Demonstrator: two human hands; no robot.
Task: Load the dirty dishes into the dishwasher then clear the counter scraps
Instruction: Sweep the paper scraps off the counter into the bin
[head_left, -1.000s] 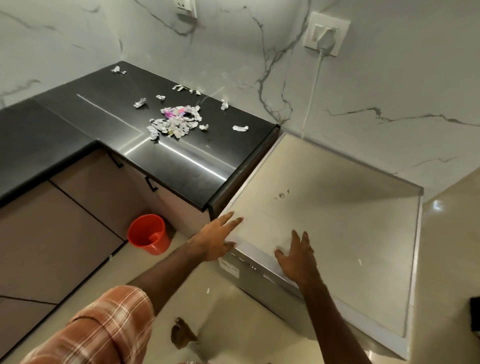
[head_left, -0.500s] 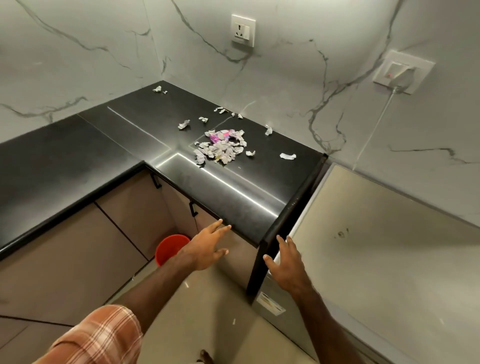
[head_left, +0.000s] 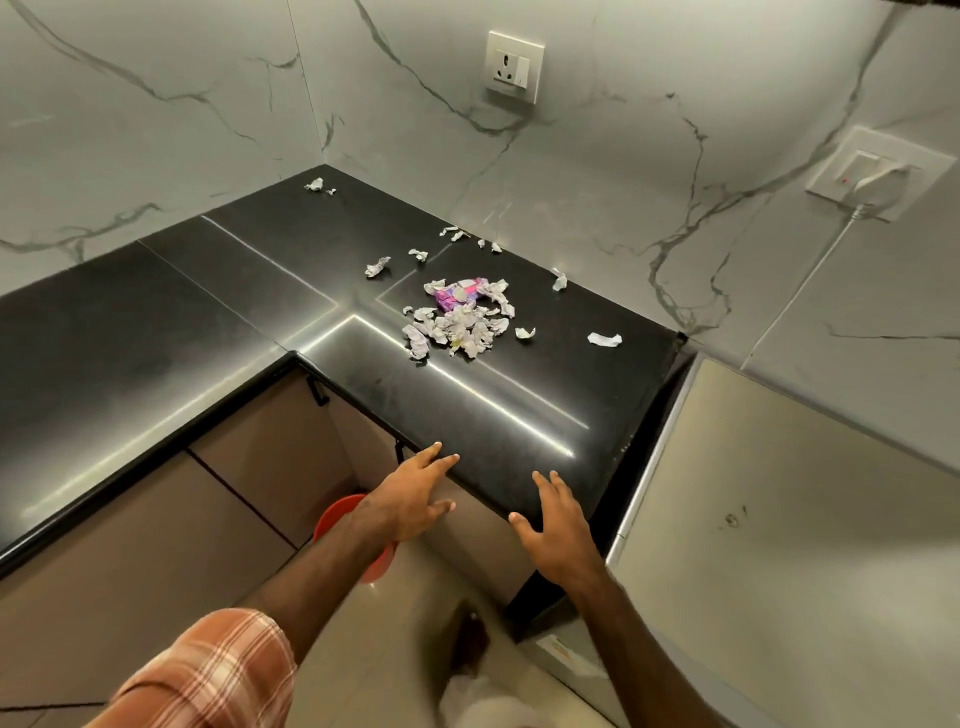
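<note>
Both hands have come leftward to the near edge of the black countertop (head_left: 156, 338). Left hand (head_left: 405, 501) is open, fingers spread, above the red bucket (head_left: 332, 514) on the floor. Paper scraps (head_left: 457, 327) lie farther in, strays reaching the wall; better to sweep them toward this edge, I think. Right hand (head_left: 560, 525) is open and empty. Dishwasher (head_left: 779, 519) stands just right of the counter end.

Left hand (head_left: 402, 501) partly hides red bucket (head_left: 332, 517) (foot (head_left: 470, 644) blurred).
</note>
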